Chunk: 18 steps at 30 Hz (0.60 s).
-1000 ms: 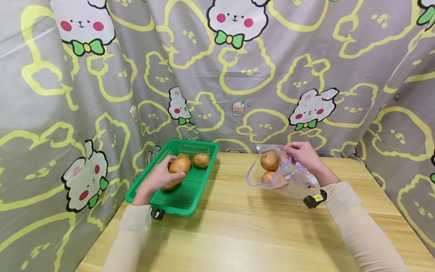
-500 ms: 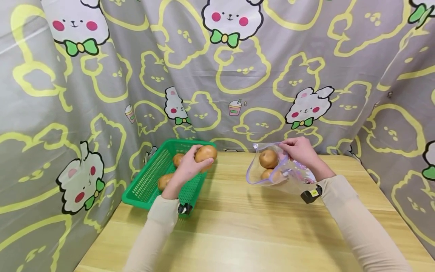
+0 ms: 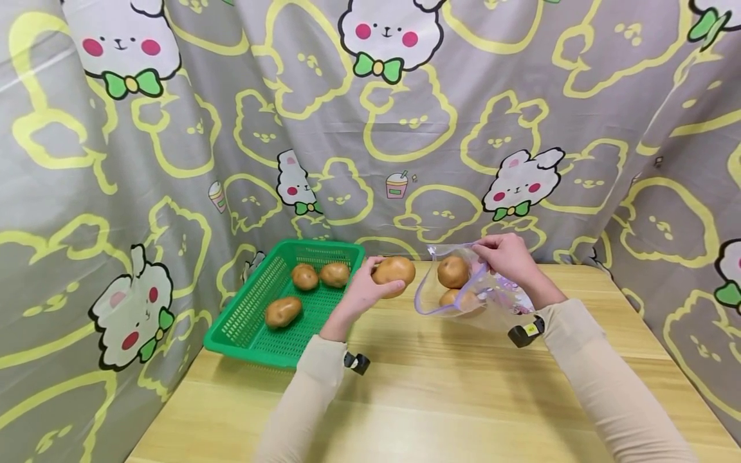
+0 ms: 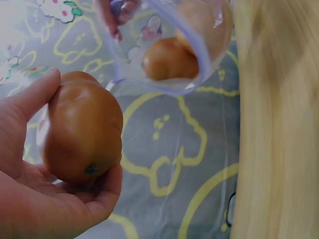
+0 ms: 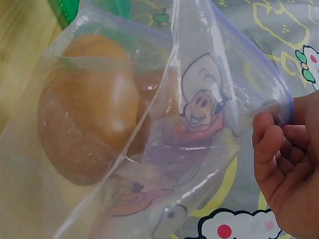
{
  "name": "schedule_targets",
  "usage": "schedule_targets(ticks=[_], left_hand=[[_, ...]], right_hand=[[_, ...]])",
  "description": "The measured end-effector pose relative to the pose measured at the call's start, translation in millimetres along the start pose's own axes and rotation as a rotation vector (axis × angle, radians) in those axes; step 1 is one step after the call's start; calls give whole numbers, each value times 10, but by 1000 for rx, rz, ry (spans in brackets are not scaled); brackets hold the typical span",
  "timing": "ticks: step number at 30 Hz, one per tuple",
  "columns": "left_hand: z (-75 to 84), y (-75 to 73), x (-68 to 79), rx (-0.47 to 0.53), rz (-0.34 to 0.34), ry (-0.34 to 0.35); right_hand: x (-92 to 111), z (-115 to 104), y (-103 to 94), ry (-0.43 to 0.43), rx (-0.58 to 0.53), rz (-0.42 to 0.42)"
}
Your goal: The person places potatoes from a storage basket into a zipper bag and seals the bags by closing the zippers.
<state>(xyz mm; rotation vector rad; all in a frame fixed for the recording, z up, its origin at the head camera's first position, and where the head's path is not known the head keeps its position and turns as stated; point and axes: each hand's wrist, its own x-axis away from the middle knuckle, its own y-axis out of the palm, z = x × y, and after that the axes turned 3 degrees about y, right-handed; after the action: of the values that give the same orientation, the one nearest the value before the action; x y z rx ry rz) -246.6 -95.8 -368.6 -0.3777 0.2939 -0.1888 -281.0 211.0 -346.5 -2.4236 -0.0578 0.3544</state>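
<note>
My left hand (image 3: 363,287) grips a brown potato (image 3: 395,275) above the table, between the green basket and the bag. The left wrist view shows thumb and fingers curled round this potato (image 4: 82,127), with the bag's mouth just beyond it. On the right, my right hand (image 3: 509,257) pinches the rim of a clear zip bag (image 3: 425,302) with purple edging. Two potatoes are inside the bag, the upper one (image 3: 453,272) above the other (image 3: 457,299). Cartoon figures printed on the bag (image 5: 202,109) show in the right wrist view.
A green plastic basket (image 3: 231,344) stands at the left of the wooden table (image 3: 434,399). In it lie three potatoes, one (image 3: 283,312) nearer the front. A grey patterned curtain (image 3: 347,128) hangs behind and at both sides.
My left hand has lifted a potato out of the basket and carried it right, close to the bag's mouth. The right hand keeps its hold on the bag, almost still.
</note>
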Motion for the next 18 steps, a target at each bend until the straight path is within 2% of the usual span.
schedule_targets(ticks=[3, 5, 7, 10, 14, 18], left_hand=[[108, 50, 28, 74, -33, 28], [119, 86, 8, 116, -56, 32], [29, 142, -48, 143, -70, 38], [-108, 234, -114, 221, -107, 8], [-144, 327, -135, 289, -147, -9], [-133, 378, -152, 266, -169, 12]], right_hand=[[-3, 17, 5, 10, -30, -8], [-7, 20, 3, 18, -50, -9], [-15, 26, 3, 23, -70, -10], [-18, 18, 6, 36, -100, -15], [-23, 9, 15, 50, -124, -20], [-30, 10, 39, 61, -152, -19]])
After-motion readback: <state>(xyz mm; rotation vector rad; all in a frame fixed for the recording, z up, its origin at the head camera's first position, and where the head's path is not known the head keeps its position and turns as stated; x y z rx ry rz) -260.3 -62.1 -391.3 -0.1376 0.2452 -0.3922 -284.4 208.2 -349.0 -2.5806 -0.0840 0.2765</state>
